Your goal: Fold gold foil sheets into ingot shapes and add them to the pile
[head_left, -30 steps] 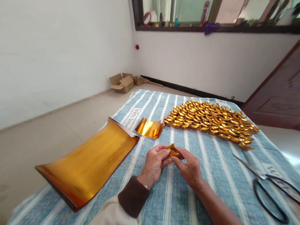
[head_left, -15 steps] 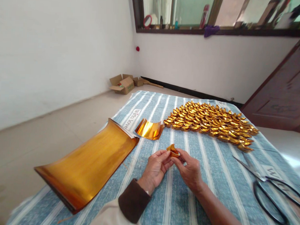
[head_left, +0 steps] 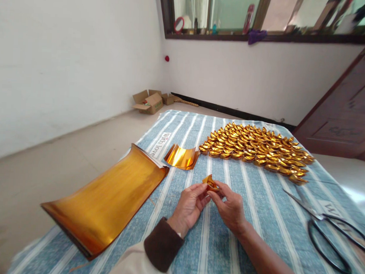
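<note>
White walls [head_left: 68, 69] meet in a corner behind the table, with a dark-framed window [head_left: 234, 15] set into the far one and a brown door [head_left: 341, 114] at the right. On the sill stand a round red-rimmed mirror [head_left: 179, 25] and some bottles, and a purple rag [head_left: 257, 36] hangs over the edge. An open cardboard box [head_left: 150, 103] sits on the floor [head_left: 89, 145] near the corner.

Blue cloth [head_left: 275, 220] with white stripes covers the table. Above its near middle, the left hand [head_left: 187, 205] and the right hand [head_left: 230, 206] hold a small folded piece of gold paper [head_left: 210, 184] between them. The left thumb and fingers pinch its left side; the right thumb and fingers grip its right side. One corner of the paper points upward. A dark brown cuff [head_left: 163, 244] circles the left wrist, while the right forearm is bare.

Beyond the hands, slightly left, lies a short stack of curved gold squares [head_left: 182, 156]. Large gold sheets [head_left: 108, 198] lie in a pile along the left side. Many shiny gold boat shapes [head_left: 254, 147] crowd together at the far right, near the squares. Black-handled scissors [head_left: 319, 216] rest at the right edge, well apart from the hands.
</note>
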Motion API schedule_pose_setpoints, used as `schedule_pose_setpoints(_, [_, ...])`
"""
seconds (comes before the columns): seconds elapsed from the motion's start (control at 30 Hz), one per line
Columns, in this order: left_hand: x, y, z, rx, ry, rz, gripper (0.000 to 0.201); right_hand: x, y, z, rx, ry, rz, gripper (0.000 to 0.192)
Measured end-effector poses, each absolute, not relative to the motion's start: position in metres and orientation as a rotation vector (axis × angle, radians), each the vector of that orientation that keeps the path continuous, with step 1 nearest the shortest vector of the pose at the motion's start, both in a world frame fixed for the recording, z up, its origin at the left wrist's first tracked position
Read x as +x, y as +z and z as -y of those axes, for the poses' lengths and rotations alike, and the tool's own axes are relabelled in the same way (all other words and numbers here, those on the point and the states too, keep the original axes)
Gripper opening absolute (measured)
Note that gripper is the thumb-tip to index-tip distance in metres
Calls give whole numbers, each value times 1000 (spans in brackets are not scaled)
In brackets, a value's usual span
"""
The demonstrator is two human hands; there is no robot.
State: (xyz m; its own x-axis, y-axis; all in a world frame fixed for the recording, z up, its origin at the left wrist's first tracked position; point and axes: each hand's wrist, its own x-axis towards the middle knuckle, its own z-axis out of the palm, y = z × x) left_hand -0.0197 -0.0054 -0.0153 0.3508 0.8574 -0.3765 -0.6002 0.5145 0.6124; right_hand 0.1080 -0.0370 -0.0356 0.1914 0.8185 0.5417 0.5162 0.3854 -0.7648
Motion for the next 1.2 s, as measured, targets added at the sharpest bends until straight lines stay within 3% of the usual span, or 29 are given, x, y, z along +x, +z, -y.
schedule_pose_setpoints(1.2, [-16,-13,9,407,924,-638,8,110,-36,38,-1284,251,1515,24])
